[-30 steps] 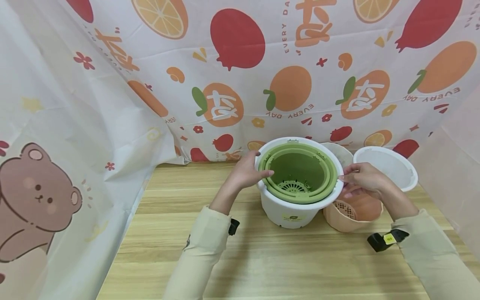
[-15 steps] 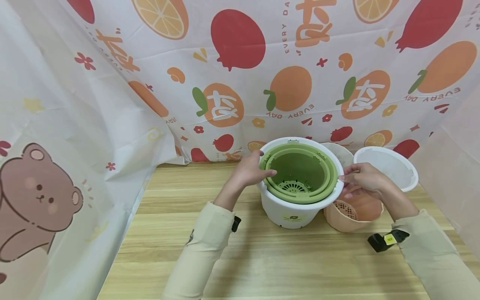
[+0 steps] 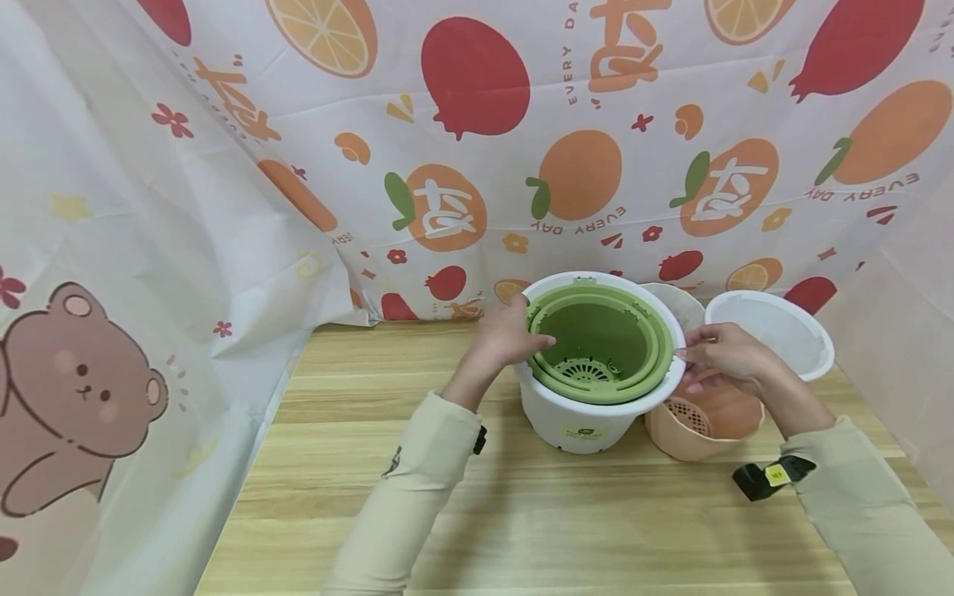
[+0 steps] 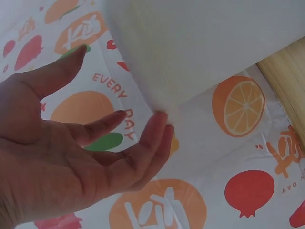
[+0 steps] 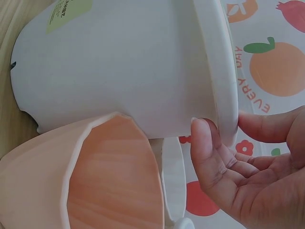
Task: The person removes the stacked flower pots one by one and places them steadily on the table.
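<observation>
A round white pot (image 3: 544, 410) with a yellow label stands upright on the table, with green pots (image 3: 596, 327) nested in it and slots in their floor. My left hand (image 3: 503, 335) is at the white pot's left rim, thumb stretched over the green rim. In the left wrist view, that hand's fingertips (image 4: 162, 119) meet the white wall and the thumb stands apart. On the opposite side, my right hand (image 3: 723, 360) pinches the white rim; the right wrist view shows its thumb outside the rim and a fingertip (image 5: 202, 136) under the lip.
Close beside the white pot, a peach pot (image 3: 686, 439) with a perforated base lies tipped under my right hand. Behind it are a pale pot (image 3: 674, 306) and a white oval-rimmed container (image 3: 771, 335). A fruit-print curtain (image 3: 477, 207) hangs at the back of the wooden table (image 3: 358, 463).
My left hand has slid a little to the right, further over the rim. The right hand keeps its grip, and the pots have stayed in place.
</observation>
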{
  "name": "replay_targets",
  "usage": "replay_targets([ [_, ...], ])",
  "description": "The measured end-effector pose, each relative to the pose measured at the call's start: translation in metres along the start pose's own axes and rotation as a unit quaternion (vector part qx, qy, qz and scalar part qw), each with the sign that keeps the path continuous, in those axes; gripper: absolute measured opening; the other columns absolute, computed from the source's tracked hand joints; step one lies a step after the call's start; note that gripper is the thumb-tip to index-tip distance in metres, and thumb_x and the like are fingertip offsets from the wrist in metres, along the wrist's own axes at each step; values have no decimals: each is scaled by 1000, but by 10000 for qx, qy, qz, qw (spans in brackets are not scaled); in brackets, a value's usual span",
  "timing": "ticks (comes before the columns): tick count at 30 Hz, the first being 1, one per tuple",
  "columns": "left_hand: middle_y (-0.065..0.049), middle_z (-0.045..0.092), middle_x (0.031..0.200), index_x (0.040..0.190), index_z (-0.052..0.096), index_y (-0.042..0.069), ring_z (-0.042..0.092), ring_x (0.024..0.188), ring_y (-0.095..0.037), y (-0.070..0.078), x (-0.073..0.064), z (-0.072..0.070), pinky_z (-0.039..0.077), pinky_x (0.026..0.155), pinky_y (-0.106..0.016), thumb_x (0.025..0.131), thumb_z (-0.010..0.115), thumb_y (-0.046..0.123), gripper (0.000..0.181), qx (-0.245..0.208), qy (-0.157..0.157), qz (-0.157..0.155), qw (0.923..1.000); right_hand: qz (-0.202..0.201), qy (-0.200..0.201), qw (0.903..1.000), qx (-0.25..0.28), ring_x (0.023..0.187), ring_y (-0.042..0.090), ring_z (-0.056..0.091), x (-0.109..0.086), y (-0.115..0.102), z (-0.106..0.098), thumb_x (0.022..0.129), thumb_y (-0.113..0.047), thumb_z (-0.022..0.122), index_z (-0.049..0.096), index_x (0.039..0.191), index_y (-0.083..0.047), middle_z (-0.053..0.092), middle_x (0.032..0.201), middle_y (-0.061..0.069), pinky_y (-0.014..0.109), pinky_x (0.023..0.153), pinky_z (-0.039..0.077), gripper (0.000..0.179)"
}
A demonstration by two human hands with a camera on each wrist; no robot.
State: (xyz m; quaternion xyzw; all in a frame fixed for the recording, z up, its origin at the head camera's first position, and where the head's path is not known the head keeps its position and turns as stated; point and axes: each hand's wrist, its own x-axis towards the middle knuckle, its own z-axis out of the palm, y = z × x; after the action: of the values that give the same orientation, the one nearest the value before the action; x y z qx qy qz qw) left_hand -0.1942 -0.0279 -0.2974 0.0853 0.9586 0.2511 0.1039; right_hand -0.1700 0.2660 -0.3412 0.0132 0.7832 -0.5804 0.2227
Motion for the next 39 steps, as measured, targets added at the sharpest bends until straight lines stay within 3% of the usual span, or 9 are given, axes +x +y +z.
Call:
replay_targets([
  [5,-21,53,115,133,37,1,45,112,-35,6,2,4,41,93,-43,81,68,38,70,627,22,-76,9980,-11,-1,10000,-10,67,18,63,0,0,0,92,-3,48,29,119,19,60,78,10,34,63,57,39],
  [14,-26,47,120,135,34,1,38,116,-41,13,5,5,42,91,-47,82,68,34,72,890,-163,-226,9956,2,30,10000,-58,66,18,62,0,0,1,92,-2,47,29,116,18,59,77,10,33,62,57,36],
  [18,-26,46,120,134,38,2,38,115,-43,16,5,8,47,85,-45,81,69,35,70,1212,-129,-355,9919,12,32,10000,-93,66,18,63,0,-1,2,92,-2,47,29,117,18,59,77,10,33,62,57,37],
  [23,-26,46,117,126,45,2,44,108,-42,21,6,15,53,72,-39,79,70,39,65,1800,-2,-380,9829,25,36,9999,-95,67,19,63,-1,-1,2,91,-2,47,30,118,19,59,77,10,33,63,57,38],
  [30,-27,47,114,121,50,3,45,106,-45,24,8,22,55,66,-35,78,70,39,60,2343,57,-379,9714,3,30,9999,-140,67,19,63,-1,-1,2,91,-2,48,31,117,19,60,78,10,34,64,56,38],
  [39,-22,52,101,107,57,5,48,89,-33,25,8,31,48,57,-28,85,58,24,29,2908,568,-295,9547,-3,28,9999,-149,67,19,63,-1,-1,1,91,-2,47,31,116,19,59,77,9,33,63,56,37],
])
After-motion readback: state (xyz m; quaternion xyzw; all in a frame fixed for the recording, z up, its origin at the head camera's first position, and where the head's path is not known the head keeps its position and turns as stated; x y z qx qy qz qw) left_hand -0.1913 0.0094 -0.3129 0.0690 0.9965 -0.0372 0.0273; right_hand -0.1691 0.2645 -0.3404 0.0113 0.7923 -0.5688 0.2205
